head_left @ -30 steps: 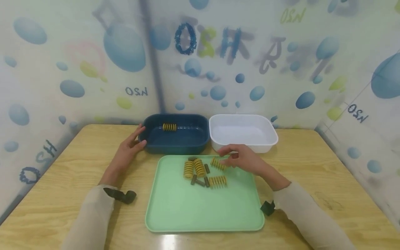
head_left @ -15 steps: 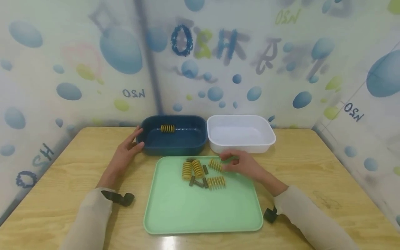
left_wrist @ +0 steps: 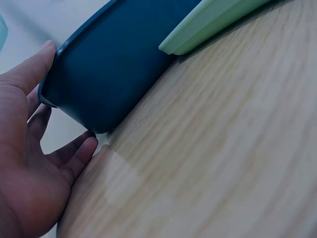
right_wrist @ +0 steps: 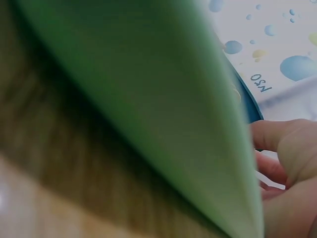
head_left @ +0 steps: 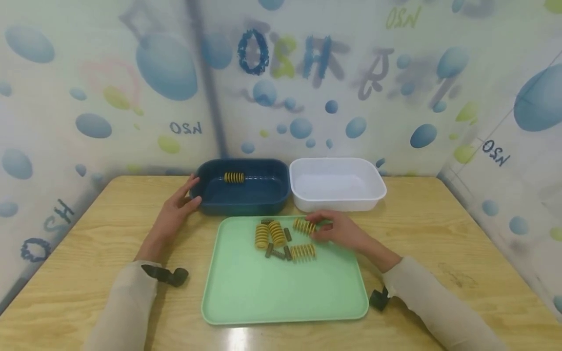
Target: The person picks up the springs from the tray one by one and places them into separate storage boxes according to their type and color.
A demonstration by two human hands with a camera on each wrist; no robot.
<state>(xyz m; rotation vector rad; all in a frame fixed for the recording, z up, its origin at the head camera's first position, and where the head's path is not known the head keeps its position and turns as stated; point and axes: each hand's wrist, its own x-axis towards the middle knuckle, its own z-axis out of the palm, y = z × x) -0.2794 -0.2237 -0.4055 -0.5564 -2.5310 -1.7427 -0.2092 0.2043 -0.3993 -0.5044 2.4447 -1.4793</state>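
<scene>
At the left end of the dark blue bin [head_left: 239, 209], my left hand [head_left: 173, 212] rests with fingers and thumb spread against the wall. The left wrist view shows its thumb at the rim and other fingertips low near the base. My right hand [head_left: 340, 231] is over the far right of the green tray [head_left: 281, 297], index finger and thumb bent around the right end of a yellow coil spring [head_left: 303, 226]; I cannot tell whether they pinch it. The tray also bears more yellow springs [head_left: 261, 236] and several small dark springs [head_left: 277, 254]. One yellow spring [head_left: 234, 178] lies in the blue bin.
A white bin [head_left: 338, 204] stands right beside the blue one, behind the tray. Everything is on a wooden table [head_left: 439, 234] against a wall [head_left: 373, 73] with a bubble pattern. The tray's edge [right_wrist: 218, 124] hides most of the right wrist view.
My right hand has lowered slightly, its fingertips staying at the same yellow spring. My left hand stays at the blue bin. The whole view has shifted a little.
</scene>
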